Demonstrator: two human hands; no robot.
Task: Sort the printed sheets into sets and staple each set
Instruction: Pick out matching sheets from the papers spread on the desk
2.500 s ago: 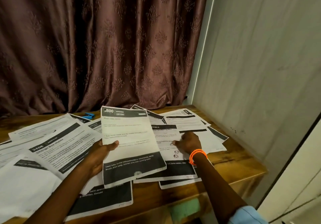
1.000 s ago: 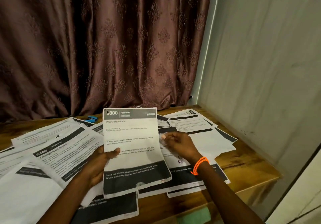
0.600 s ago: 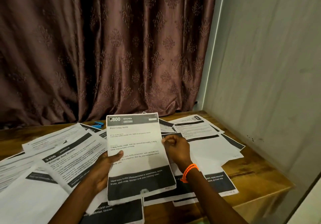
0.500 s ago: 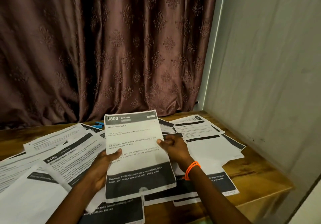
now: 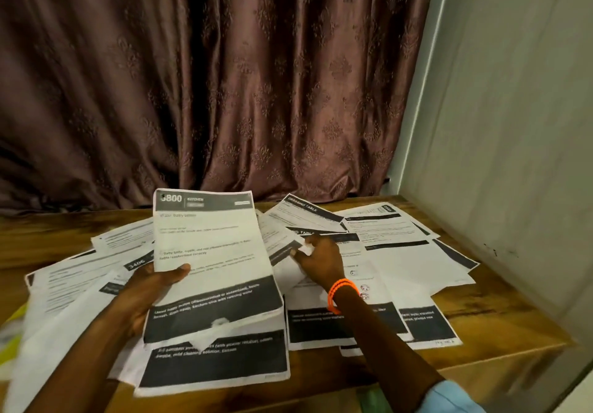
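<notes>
white 3800 sheet (image 5: 208, 252) clamped in left hand (image 5: 150, 290) grip; right hand (image 5: 317, 260) pinching loose sheet (image 5: 282, 242) edge.

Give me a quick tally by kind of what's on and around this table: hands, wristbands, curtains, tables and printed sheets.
Hands: 2 (left hand holds the 3800 sheet; right hand pinches a loose sheet)
Orange wristband: 1
Curtain: 1
Table: 1
Printed sheets: too overlapped to count
Total counted: 5
</notes>
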